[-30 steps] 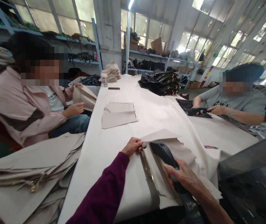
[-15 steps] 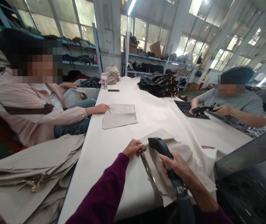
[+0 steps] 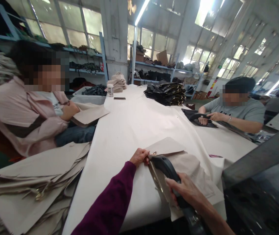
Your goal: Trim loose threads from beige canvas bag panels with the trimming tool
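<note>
Two steam irons [image 3: 165,168] [image 3: 197,116], three co-workers [image 3: 29,104] [image 3: 237,111] [image 3: 278,104] and two hands [image 3: 139,156] [image 3: 181,189].

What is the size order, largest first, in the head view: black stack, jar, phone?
1. Black stack
2. Jar and phone: these look alike in size, and the phone lies flat, so I can't rank them.

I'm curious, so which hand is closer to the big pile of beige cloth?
Left. The left hand holds cloth to the right of the beige cloth pile; the right hand, gripping an iron, is farther right.
</note>
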`<state>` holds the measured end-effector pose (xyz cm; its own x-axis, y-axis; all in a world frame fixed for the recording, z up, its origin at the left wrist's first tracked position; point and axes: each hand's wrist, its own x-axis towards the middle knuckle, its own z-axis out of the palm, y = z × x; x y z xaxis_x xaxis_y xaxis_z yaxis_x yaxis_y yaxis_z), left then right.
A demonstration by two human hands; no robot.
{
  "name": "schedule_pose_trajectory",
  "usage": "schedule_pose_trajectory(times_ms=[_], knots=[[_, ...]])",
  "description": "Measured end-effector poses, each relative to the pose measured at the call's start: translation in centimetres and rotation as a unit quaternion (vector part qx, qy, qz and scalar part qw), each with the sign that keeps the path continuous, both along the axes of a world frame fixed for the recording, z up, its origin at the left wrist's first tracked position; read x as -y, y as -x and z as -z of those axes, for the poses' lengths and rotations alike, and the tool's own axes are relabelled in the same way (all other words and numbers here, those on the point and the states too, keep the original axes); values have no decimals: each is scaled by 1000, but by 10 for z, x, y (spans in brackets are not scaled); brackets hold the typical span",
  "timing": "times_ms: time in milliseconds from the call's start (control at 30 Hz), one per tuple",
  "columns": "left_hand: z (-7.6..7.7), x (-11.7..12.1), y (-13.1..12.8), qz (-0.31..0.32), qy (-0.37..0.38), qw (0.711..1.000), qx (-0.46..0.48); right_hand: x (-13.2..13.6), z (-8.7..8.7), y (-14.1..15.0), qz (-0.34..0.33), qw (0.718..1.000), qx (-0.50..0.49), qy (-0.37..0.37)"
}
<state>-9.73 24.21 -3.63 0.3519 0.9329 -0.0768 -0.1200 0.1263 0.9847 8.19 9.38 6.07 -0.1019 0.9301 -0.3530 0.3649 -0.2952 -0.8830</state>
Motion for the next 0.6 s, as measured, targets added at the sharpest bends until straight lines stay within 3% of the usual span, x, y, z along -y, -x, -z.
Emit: schedule_pose_trajectory(times_ms=[267, 600], knots=[[-3, 0, -2, -8, 26, 1000, -8, -29, 3, -1, 25, 999, -2, -38], [-6, 16, -23, -64, 123, 990, -15, -5, -18, -27, 58, 996, 2, -62]])
